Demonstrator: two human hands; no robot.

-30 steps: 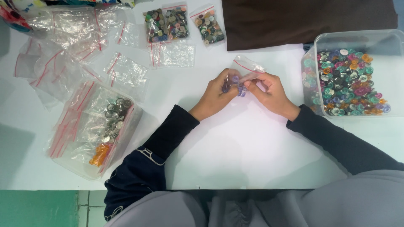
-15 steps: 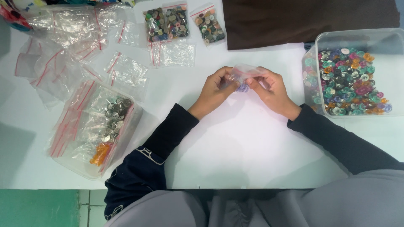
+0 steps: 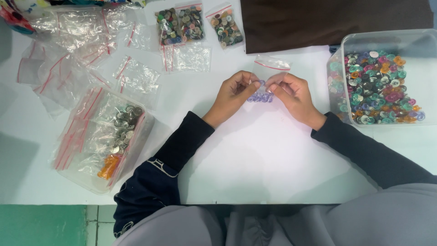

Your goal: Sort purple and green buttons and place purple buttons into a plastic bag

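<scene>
My left hand (image 3: 234,93) and my right hand (image 3: 291,93) together pinch a small clear zip bag (image 3: 266,73) with a red seal strip, held just above the white table (image 3: 255,155). A few small purple buttons (image 3: 260,97) lie at the bag's lower end, between my fingertips. Both sleeves are dark. The bag's mouth points away from me.
A clear plastic tub (image 3: 387,38) of mixed coloured buttons stands at the right. At the left a second tub (image 3: 91,180) holds zip bags and metal buttons. Several empty zip bags (image 3: 132,77) and filled button bags (image 3: 180,25) lie at the back, beside a dark brown cloth (image 3: 327,20).
The bag has been stretched out flat between my hands, and its mouth now stands up at the far side. Both hands stayed in the same spot.
</scene>
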